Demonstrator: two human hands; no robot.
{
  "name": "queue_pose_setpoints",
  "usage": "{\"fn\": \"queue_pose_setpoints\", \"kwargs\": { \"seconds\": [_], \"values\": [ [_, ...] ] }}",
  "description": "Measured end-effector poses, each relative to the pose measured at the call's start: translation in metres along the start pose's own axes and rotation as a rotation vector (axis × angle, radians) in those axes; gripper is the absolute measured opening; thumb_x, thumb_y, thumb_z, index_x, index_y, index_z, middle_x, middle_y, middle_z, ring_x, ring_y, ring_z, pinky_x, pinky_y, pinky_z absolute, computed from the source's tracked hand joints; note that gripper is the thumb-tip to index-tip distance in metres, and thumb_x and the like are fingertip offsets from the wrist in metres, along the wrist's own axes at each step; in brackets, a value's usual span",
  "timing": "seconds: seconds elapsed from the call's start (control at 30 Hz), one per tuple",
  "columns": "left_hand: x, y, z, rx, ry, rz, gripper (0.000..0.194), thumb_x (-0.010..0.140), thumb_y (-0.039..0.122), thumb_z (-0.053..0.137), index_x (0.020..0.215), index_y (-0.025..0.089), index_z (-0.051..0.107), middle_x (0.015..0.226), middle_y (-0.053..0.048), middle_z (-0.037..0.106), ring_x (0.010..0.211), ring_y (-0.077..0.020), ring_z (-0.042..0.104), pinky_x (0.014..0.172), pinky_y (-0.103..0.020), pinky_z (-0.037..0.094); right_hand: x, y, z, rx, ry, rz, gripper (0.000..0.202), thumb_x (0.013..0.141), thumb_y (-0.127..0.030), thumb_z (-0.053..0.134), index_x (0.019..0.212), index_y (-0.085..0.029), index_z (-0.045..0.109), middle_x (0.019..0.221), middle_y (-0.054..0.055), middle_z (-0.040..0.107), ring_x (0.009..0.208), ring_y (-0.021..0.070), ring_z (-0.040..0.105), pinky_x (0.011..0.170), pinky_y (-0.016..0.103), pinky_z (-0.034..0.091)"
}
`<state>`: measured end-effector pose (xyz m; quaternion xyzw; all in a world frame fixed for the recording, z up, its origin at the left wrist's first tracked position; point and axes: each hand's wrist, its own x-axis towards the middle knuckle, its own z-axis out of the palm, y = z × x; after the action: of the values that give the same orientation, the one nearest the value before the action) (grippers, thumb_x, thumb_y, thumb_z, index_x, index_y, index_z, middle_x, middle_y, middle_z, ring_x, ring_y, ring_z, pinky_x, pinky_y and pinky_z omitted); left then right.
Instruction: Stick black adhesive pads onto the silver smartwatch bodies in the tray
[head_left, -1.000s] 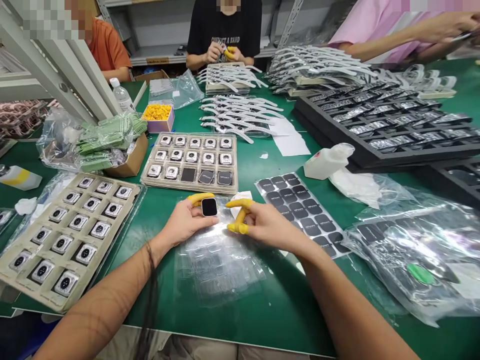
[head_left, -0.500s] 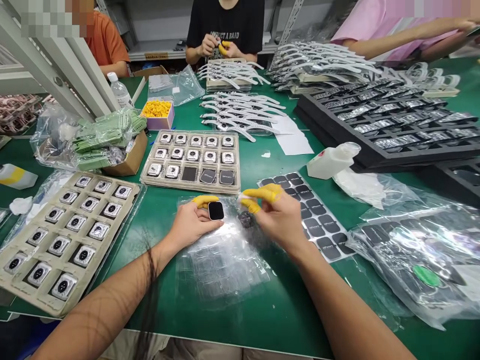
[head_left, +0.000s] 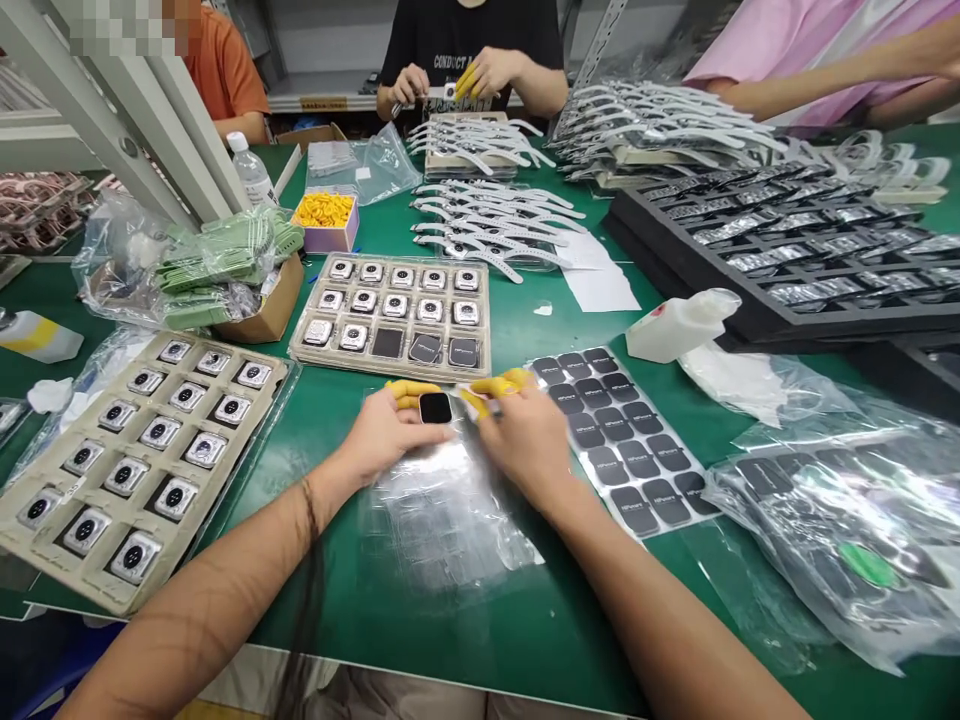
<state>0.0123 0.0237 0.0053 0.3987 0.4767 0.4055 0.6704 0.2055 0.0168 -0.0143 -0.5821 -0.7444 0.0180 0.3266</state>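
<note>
My left hand (head_left: 386, 425) grips a smartwatch case (head_left: 435, 408) by its edges, the black screen turned up towards me. Yellow finger cots cover some fingertips on both hands. Just right of the case, my right hand (head_left: 521, 425) pinches a small white wipe (head_left: 466, 394), partly hidden by the fingers. Below both hands lies a sheet of clear plastic films (head_left: 450, 525). Beyond them sits a beige tray (head_left: 390, 366) of watch cases, with a few dark square pieces in its front row. A sheet of black square stickers (head_left: 637, 455) lies right of my right hand.
Another tray of watch cases (head_left: 112, 590) is at the left. A white bottle (head_left: 675, 325) stands at the right, near a black foam tray (head_left: 750, 300) and plastic bags (head_left: 825, 540). A box of yellow finger cots (head_left: 330, 235) and white watch straps (head_left: 487, 220) lie farther back. Co-workers sit opposite.
My right hand has moved left and closer to the watch case, bringing the white wipe beside it. My left hand still holds the case. The view has shifted slightly.
</note>
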Motion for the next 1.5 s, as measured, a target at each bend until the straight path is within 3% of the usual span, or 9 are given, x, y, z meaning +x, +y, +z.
{"fn": "queue_pose_setpoints", "kwargs": {
  "seconds": [0.13,0.23,0.33,0.43,0.6,0.77,0.93,1.23,1.5],
  "values": [
    [0.008,0.015,-0.014,-0.416,0.066,0.07,0.045,0.057,0.019,0.088,0.098,0.019,0.07,0.088,0.002,0.071,0.064,-0.0043,0.061,0.066,-0.017,0.054,-0.005,-0.02,-0.008,-0.024,0.141,-0.049,0.022,0.094,-0.031,0.057,0.108,-0.019,0.068,0.102,0.014,0.068,0.099,0.0292,0.059,0.089,0.047,0.046],
    [0.015,0.022,-0.03,-0.5,0.124,0.215,0.041,0.057,0.021,0.087,0.094,0.019,0.069,0.085,0.004,0.07,0.064,-0.0031,0.061,0.067,-0.014,0.054,-0.006,-0.055,0.01,0.046,-0.084,-0.099,0.036,0.094,-0.035,0.058,0.124,-0.017,0.061,0.111,0.015,0.068,0.102,0.0303,0.057,0.088,0.045,0.046],
    [0.02,0.026,-0.042,-0.502,0.208,0.301,0.043,0.057,0.022,0.087,0.095,0.02,0.067,0.082,0.005,0.069,0.065,-0.003,0.062,0.069,-0.014,0.053,0.001,-0.076,0.035,-0.014,-0.163,-0.006,0.043,0.092,-0.039,0.061,0.126,-0.014,0.06,0.113,0.017,0.067,0.103,0.0328,0.056,0.087,0.046,0.044],
    [0.024,0.027,-0.046,-0.507,0.254,0.352,0.046,0.057,0.024,0.087,0.097,0.02,0.065,0.078,0.007,0.067,0.064,-0.0032,0.061,0.068,-0.016,0.053,0.005,-0.076,0.046,-0.011,-0.185,0.004,0.039,0.093,-0.033,0.06,0.127,-0.015,0.06,0.108,0.014,0.07,0.1,0.031,0.057,0.087,0.044,0.042],
    [0.025,0.024,-0.044,-0.382,0.243,0.369,0.056,0.056,0.026,0.089,0.105,0.018,0.064,0.081,0.004,0.068,0.062,-0.0068,0.061,0.063,-0.021,0.052,0.0,-0.066,0.042,0.112,-0.189,0.003,0.029,0.092,-0.025,0.059,0.119,-0.018,0.065,0.1,0.008,0.075,0.093,0.0273,0.059,0.083,0.04,0.041],
    [0.021,0.022,-0.05,0.007,0.188,0.295,0.064,0.052,0.026,0.093,0.109,0.014,0.065,0.09,-0.004,0.072,0.072,-0.013,0.066,0.069,-0.027,0.056,-0.003,-0.062,0.037,0.249,-0.058,-0.01,0.015,0.091,-0.027,0.063,0.103,-0.022,0.07,0.093,0.003,0.076,0.087,0.0238,0.062,0.079,0.037,0.041],
    [0.017,0.031,-0.068,0.272,-0.007,0.123,0.061,0.056,0.03,0.092,0.109,0.012,0.068,0.093,-0.008,0.071,0.068,-0.0138,0.064,0.05,-0.023,0.052,-0.001,-0.058,0.034,0.267,-0.009,-0.062,0.013,0.09,-0.02,0.059,0.096,-0.024,0.07,0.091,0.002,0.076,0.084,0.022,0.063,0.08,0.037,0.041],
    [0.016,0.033,-0.078,0.271,-0.197,-0.004,0.052,0.062,0.028,0.089,0.106,0.013,0.068,0.095,-0.006,0.069,0.069,-0.0118,0.066,0.053,-0.022,0.058,-0.002,-0.058,0.036,0.202,-0.062,-0.178,0.023,0.084,-0.006,0.054,0.096,-0.022,0.067,0.096,0.003,0.075,0.09,0.0238,0.058,0.083,0.039,0.037],
    [0.015,0.031,-0.075,0.296,-0.147,-0.015,0.053,0.056,0.013,0.087,0.105,0.012,0.067,0.083,-0.002,0.069,0.055,-0.0086,0.061,0.05,-0.021,0.052,-0.004,-0.062,0.033,0.089,-0.007,-0.285,0.025,0.08,-0.004,0.055,0.092,-0.021,0.068,0.105,0.008,0.069,0.098,0.0264,0.049,0.086,0.041,0.035]
  ]
}}
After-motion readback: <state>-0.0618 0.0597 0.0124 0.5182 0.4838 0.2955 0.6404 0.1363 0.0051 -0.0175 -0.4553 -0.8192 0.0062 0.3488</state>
